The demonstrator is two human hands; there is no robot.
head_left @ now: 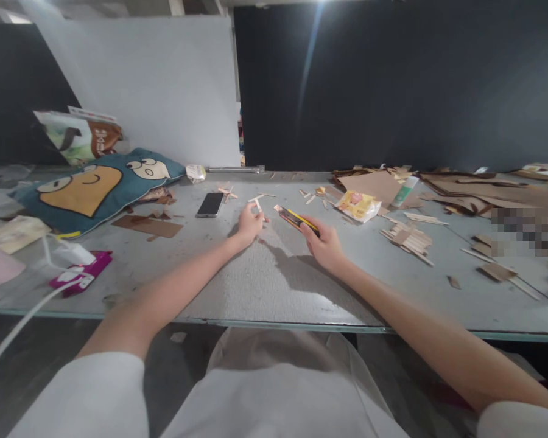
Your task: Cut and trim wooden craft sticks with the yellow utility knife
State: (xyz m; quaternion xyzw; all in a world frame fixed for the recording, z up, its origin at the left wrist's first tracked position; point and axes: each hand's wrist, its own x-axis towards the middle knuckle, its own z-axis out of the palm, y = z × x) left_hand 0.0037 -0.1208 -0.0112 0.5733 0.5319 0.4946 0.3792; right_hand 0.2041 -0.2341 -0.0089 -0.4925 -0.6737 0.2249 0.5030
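Near the middle of the table, my left hand point(251, 222) is closed on a small pale wooden stick point(257, 204) that pokes up from the fingers. Another light stick lies across or just behind its top; whether the two are joined I cannot tell. My right hand point(325, 244) is wrapped round a black and yellow utility knife point(296, 220), its front end pointing left towards the left hand. A gap of bare table separates the hands. A phone point(210, 205) lies left of my left hand, with a few crossed sticks point(227, 193) beside it.
A blue cartoon cushion point(95, 188) lies at the left, near a purple power strip point(82, 274) with a white cable. To the right are a yellow packet point(358, 205), a green-and-white tube point(405, 192), bundled sticks point(408, 238) and cardboard sheets point(466, 191). Dark panels point(393, 85) stand behind.
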